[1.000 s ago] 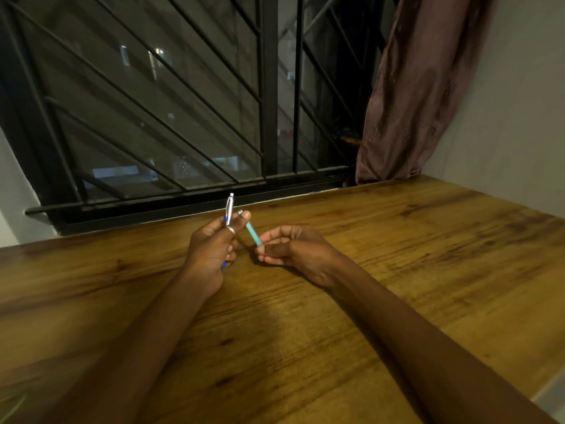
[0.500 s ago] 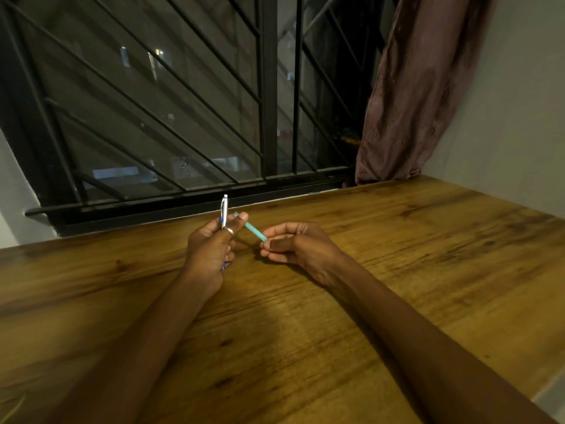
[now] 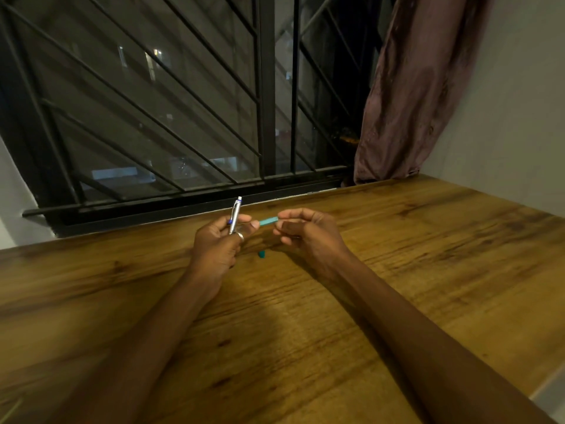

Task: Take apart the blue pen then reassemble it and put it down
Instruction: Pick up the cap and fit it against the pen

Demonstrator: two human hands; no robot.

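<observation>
My left hand (image 3: 217, 246) holds the silver and blue upper half of the pen (image 3: 234, 216) upright, its push-button end pointing up toward the window. My right hand (image 3: 305, 232) pinches a teal tube, the pen's lower barrel (image 3: 269, 221), lying almost level between the two hands; its left end touches my left fingertips. A small teal piece (image 3: 261, 254) lies on the wooden table (image 3: 305, 332) just below the gap between my hands. A ring is on my left hand.
A barred window (image 3: 171, 117) runs along the table's far edge. A brownish curtain (image 3: 406, 96) hangs at the back right beside a pale wall (image 3: 513, 102). The table's right edge shows at the lower right.
My right hand has lifted and turned the teal barrel from slanted to nearly level, moving a little right. A small teal piece now shows on the table below the hands.
</observation>
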